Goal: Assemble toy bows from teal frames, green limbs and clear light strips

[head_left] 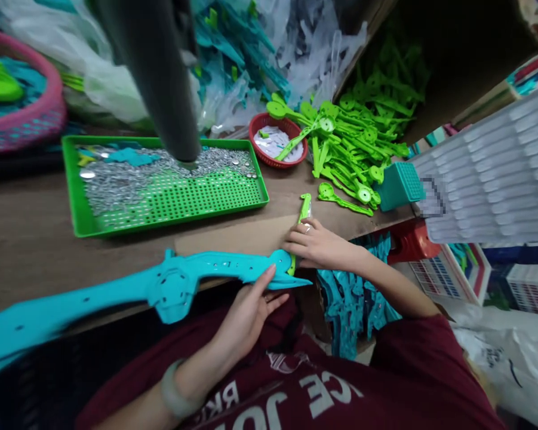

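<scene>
holding the long turquoise plastic sword-shaped piece (179, 283) along the near edge of the brown wooden desk (31, 239), i have my left hand (246, 313) under its pointed end, fingers curled up against the lower edge and the thumb laid on top, so that grip is closed on it. my right hand (313, 245) rests just beyond, closed around the small green plastic piece (303, 216), which stands nearly at right angles to the turquoise one and meets it near the tip.

i judge the turquoise piece to be light and fairly stiff, thin moulded plastic with holes along it, though at that length the far end probably sags or swings if i only pinch the tip. the smooth surface looks a bit slippery, so the wider hub in the middle or the flat run beside my left hand seems the surest place to hold. the green piece looks small, hard and light, best pinched across its narrow body.

behind, a green perforated plastic tray (78, 197) holds small silvery metal parts, a red round basket (269, 122) sits beside a heap of green plastic pieces (353, 143), and a dark grey post (161, 77) rises over the tray.
</scene>
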A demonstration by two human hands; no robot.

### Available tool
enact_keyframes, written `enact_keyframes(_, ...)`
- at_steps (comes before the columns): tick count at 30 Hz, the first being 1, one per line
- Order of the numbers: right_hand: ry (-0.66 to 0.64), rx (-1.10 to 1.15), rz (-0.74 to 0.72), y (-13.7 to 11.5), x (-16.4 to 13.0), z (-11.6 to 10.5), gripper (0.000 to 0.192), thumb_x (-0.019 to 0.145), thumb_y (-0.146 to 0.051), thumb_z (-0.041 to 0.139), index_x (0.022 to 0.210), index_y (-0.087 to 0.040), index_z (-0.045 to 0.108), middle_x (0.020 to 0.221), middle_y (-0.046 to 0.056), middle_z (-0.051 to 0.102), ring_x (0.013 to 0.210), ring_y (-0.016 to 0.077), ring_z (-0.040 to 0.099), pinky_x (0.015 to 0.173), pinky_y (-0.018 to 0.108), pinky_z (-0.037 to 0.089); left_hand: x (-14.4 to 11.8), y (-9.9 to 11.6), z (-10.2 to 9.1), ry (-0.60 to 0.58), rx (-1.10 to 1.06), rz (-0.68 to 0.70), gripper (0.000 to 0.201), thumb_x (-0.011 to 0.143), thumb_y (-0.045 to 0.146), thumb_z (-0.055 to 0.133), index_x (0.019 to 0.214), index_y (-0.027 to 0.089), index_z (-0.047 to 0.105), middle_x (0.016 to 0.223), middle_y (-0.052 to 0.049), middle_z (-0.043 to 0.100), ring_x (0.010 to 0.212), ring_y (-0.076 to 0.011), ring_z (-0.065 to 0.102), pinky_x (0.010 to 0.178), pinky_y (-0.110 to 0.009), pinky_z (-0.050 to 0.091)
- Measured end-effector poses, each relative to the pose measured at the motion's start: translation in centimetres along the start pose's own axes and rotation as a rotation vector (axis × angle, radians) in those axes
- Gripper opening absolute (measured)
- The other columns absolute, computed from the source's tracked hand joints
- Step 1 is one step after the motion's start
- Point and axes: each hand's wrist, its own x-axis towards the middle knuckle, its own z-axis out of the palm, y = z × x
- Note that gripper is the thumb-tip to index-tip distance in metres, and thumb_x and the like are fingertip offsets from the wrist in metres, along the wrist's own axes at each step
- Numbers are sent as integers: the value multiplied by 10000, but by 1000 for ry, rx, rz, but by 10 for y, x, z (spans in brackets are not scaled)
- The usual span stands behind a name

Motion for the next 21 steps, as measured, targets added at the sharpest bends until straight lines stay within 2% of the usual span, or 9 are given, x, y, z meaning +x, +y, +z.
enact_keyframes(3, 39, -79, -53, 0, 0, 8, 359, 1013, -342, 532, 1287, -116, 581, 1129, 134, 676, 1088, 277, 564, 988, 469, 401, -7, -6, -1, -13, 14, 16, 415, 605, 385, 935, 911, 183, 741, 982, -54, 774, 888, -208, 704, 795, -355, 589)
enact_keyframes(8, 124, -102, -121, 5, -5, 2, 414, 1025, -436, 497, 1313, -147, 568, 1060, 102, 682, 1013, 247, 585, 902, 404, 441, -14, -7, -6, 26, 133, 125, 383, 567, 391, 949, 768, 164, 715, 803, -24, 720, 727, -151, 623, 569, -229, 508)
enact_keyframes(12, 219, -172, -217, -3, -6, -4, 252, 1036, -255, 497, 1253, -175, 595, 1095, 75, 711, 1081, 215, 619, 1013, 416, 467, -19, -5, -18, -9, 200, 177, 368, 592, 388, 933, 641, 168, 641, 651, 14, 627, 606, -121, 535, 532, -233, 489)
enact_keyframes(14, 309, -226, -244, -6, -1, -5, 235, 1029, -143, 461, 1208, -188, 606, 1137, 67, 720, 1138, 194, 631, 1056, 418, 483, -22, -3, -24, 4, 236, 193, 379, 596, 406, 929, 634, 176, 631, 638, 21, 625, 588, -116, 526, 544, -239, 506)
enact_keyframes(16, 379, -223, -264, -5, 7, -4, 251, 1022, -114, 454, 1202, -211, 599, 1176, 53, 719, 1176, 175, 641, 1067, 413, 509, -27, -2, -29, 2, 295, 183, 371, 597, 430, 925, 691, 185, 661, 679, 9, 669, 633, -147, 587, 603, -273, 555)
enact_keyframes(19, 411, -50, -323, 7, 18, 0, 238, 1031, -181, 470, 1228, -270, 569, 1230, 7, 702, 1250, 157, 623, 1090, 431, 522, -33, -1, -35, -26, 390, 135, 447, 595, 500, 911, 871, 201, 726, 790, -35, 746, 800, -245, 702, 774, -394, 618)
enact_keyframes(21, 439, 116, -276, 13, 20, 5, 258, 1036, -218, 464, 1250, -336, 549, 1281, -39, 676, 1284, 141, 600, 1114, 452, 508, -36, -1, -38, -39, 428, 113, 548, 603, 582, 882, 972, 202, 742, 845, -61, 768, 878, -295, 729, 862, -468, 615)
